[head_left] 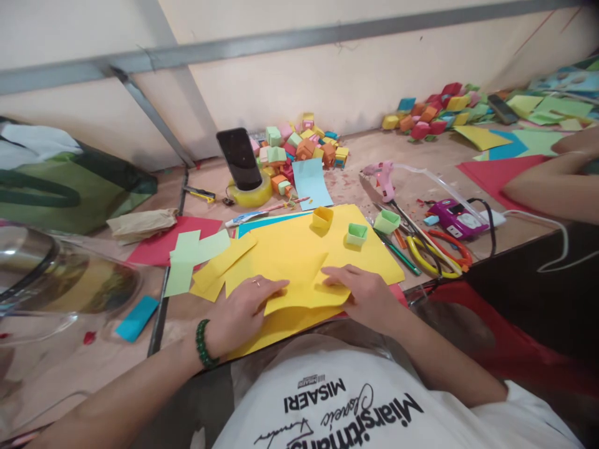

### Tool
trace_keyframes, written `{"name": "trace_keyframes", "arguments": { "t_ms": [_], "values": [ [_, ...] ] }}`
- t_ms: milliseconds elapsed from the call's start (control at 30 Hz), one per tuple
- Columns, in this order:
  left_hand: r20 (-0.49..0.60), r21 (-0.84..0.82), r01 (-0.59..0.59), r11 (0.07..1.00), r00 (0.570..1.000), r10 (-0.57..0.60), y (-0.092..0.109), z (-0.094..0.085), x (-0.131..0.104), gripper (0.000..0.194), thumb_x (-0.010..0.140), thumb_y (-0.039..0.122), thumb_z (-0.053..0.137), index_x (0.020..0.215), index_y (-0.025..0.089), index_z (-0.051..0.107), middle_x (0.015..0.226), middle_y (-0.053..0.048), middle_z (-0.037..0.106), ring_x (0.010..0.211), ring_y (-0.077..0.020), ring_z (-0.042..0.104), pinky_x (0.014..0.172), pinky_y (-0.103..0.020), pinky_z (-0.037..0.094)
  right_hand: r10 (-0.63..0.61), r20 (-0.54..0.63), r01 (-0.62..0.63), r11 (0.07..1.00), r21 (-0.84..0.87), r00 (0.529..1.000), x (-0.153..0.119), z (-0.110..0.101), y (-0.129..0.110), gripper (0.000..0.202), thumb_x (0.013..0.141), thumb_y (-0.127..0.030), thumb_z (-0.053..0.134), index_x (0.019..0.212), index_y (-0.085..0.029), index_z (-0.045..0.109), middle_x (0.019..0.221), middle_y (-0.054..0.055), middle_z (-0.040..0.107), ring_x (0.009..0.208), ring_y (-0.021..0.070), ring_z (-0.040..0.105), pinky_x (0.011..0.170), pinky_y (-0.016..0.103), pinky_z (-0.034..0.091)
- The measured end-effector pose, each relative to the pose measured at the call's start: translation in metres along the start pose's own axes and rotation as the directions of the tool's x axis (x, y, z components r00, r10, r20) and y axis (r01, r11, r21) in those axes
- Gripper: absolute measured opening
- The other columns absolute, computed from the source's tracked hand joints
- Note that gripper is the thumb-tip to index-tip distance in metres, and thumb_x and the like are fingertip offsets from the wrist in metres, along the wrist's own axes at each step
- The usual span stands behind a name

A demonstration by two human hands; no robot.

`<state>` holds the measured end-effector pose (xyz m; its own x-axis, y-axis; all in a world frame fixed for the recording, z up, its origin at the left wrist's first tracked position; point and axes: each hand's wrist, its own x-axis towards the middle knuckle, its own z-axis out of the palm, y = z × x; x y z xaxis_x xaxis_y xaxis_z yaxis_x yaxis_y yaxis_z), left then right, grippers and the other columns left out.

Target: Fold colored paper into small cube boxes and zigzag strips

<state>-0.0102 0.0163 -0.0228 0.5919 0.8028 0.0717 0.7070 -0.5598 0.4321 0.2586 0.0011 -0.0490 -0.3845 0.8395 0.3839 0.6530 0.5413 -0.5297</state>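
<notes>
A yellow sheet of paper (299, 287) lies before me on other yellow paper, its near edge lifted and a flap raised near its right side. My left hand (241, 308), with a green bead bracelet (204, 343) at the wrist, grips the sheet's left near corner, index finger along the top. At the right side my right hand (367, 296) grips the same sheet, fingertips by the raised flap and the other fingers partly hidden. Just beyond stand a small yellow paper box (322, 217) and two pale green ones (357, 234).
Behind are a phone (239, 159) propped on a tape roll (250, 192) and a heap of paper cubes (304, 146). To the right lie a pink glue gun (384, 181), yellow-handled scissors (428, 257) and a purple device (456, 218). Another person's arm (552, 187) rests at far right.
</notes>
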Motion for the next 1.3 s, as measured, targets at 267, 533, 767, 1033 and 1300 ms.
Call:
{"name": "trace_keyframes", "arguments": {
  "t_ms": [267, 533, 767, 1033, 1300],
  "values": [
    [-0.134, 0.05, 0.252, 0.966, 0.96, -0.244, -0.003, 0.007, 0.012, 0.077, 0.084, 0.029, 0.054, 0.149, 0.018, 0.014, 0.098, -0.006, 0.06, 0.068, -0.0148, 0.06, 0.061, -0.027, 0.05, 0.041, -0.166, -0.094, 0.939, -0.33, 0.985, 0.012, 0.004, -0.006, 0.043, 0.087, -0.024, 0.053, 0.129, -0.02, 0.048, 0.094, 0.008, 0.065, 0.076, 0.0206, 0.062, 0.058, 0.03, 0.052],
    [0.007, 0.472, -0.367, 0.801, 0.911, 0.413, 0.017, 0.004, 0.009, 0.037, 0.087, 0.008, 0.042, 0.117, 0.023, 0.059, 0.113, -0.012, 0.06, 0.082, -0.0193, 0.057, 0.073, -0.033, 0.05, -0.371, 0.186, 0.413, 0.849, -0.33, 0.91, 0.013, 0.004, -0.009, 0.014, 0.09, -0.017, 0.054, 0.097, -0.016, 0.065, 0.105, 0.01, 0.063, 0.091, 0.0209, 0.054, 0.076, 0.034, 0.052],
    [0.008, 0.421, -0.312, 0.852, 0.94, 0.34, 0.002, -0.011, -0.011, 0.036, 0.082, 0.006, 0.044, 0.108, 0.02, 0.064, 0.109, -0.012, 0.064, 0.083, -0.0203, 0.058, 0.069, -0.033, 0.052, -0.208, 0.144, 0.247, 0.9, -0.36, 0.967, -0.012, -0.01, 0.013, 0.02, 0.09, -0.012, 0.049, 0.097, -0.019, 0.066, 0.096, 0.008, 0.064, 0.083, 0.0188, 0.051, 0.072, 0.031, 0.047],
    [-0.137, -0.119, 0.134, 0.984, 0.979, -0.149, -0.019, 0.004, 0.006, 0.058, 0.08, 0.037, 0.061, 0.132, 0.017, 0.046, 0.115, -0.011, 0.058, 0.092, -0.0201, 0.06, 0.082, -0.036, 0.053, -0.202, 0.087, 0.219, 0.917, -0.332, 0.976, -0.011, -0.015, 0.004, 0.028, 0.086, -0.002, 0.043, 0.09, -0.016, 0.066, 0.09, 0.009, 0.065, 0.077, 0.0182, 0.051, 0.066, 0.028, 0.049],
    [-0.362, -0.063, 0.0, 0.998, 0.932, -0.023, 0.013, -0.011, 0.017, 0.042, 0.085, 0.021, 0.052, 0.127, 0.019, 0.048, 0.075, 0.002, 0.059, 0.069, -0.0122, 0.058, 0.068, -0.027, 0.046, -0.231, -0.101, 0.186, 0.926, -0.329, 0.968, -0.008, -0.015, -0.006, 0.026, 0.086, -0.007, 0.046, 0.106, -0.015, 0.061, 0.104, 0.014, 0.064, 0.095, 0.0221, 0.057, 0.075, 0.035, 0.053]
  ]
}}
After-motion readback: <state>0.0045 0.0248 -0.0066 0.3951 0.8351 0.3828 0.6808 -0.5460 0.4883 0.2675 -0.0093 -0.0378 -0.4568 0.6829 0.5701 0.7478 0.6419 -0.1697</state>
